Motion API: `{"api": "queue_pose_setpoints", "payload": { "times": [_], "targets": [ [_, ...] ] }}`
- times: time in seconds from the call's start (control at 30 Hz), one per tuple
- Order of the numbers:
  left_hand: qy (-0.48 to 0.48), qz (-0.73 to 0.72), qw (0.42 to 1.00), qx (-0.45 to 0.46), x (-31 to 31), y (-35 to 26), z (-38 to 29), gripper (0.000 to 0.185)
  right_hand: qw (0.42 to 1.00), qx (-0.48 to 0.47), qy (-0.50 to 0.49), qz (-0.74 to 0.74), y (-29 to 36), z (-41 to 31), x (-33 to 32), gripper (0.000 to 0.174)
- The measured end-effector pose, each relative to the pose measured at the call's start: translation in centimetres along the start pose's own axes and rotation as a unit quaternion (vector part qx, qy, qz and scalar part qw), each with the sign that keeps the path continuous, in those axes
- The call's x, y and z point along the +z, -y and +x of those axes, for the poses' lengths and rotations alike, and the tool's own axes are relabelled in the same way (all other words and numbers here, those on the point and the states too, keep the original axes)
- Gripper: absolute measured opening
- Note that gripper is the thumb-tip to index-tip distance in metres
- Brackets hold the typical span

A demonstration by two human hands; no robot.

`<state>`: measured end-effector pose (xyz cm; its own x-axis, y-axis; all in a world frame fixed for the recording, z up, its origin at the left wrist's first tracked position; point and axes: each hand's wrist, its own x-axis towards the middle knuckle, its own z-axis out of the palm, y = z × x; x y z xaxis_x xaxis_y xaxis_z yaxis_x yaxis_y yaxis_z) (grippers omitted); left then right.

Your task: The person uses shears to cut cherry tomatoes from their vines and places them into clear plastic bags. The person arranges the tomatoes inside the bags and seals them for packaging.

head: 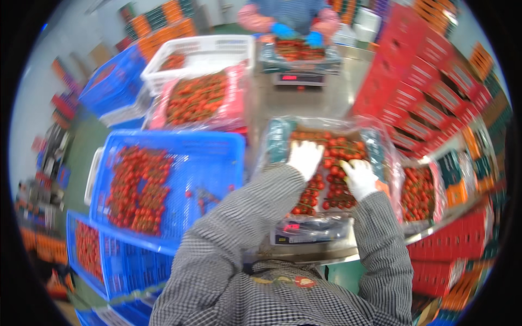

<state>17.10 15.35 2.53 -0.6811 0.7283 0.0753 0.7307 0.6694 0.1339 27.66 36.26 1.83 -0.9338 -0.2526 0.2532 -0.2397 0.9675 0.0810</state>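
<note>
An open carton (377, 140) lined with clear plastic stands before me on a weighing scale (312, 234) with a lit red display. Bunches of vine tomatoes (340, 191) fill it. My left hand (306, 157), in a white glove, rests over the tomatoes at the carton's left side. Also white-gloved, my right hand (361, 177) touches the bunches at the right, fingers bent. Blur and the hands themselves hide whether either grips a stem. To the left, a blue plastic crate (204, 163) holds more vine tomatoes (138, 187) and what look like red-handled snips (204, 197).
Across the metal table (301, 104), a co-worker's blue-gloved hands (299, 34) are at another tomato carton (299, 51) on a scale. A tomato-filled carton (197, 100) and white crate (200, 45) stand at the back left. Red cartons (420, 77) are stacked right, near another tomato box (418, 193).
</note>
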Motion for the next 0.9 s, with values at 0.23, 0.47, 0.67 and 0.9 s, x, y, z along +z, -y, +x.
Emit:
{"api": "queue_pose_setpoints", "payload": {
  "times": [0.23,0.47,0.67,0.9],
  "targets": [
    [-0.143,-0.105,0.983,0.04,-1.0,0.5,-4.6,0.089,0.992,-0.051,0.112,0.032,2.1,1.5,1.1,0.073],
    [-0.165,-0.035,0.981,-0.095,-5.3,15.6,-21.2,0.017,0.985,0.03,0.17,0.007,4.4,4.8,-1.1,0.059],
    [0.194,0.095,0.924,-0.315,-5.3,32.1,-36.8,0.049,0.939,-0.17,-0.053,0.295,17.1,10.1,-5.6,0.037],
    [0.264,0.068,0.929,-0.25,-3.6,35.2,-39.0,0.064,0.845,-0.358,0.06,0.393,37.9,14.4,-2.4,0.026]
  ]
}}
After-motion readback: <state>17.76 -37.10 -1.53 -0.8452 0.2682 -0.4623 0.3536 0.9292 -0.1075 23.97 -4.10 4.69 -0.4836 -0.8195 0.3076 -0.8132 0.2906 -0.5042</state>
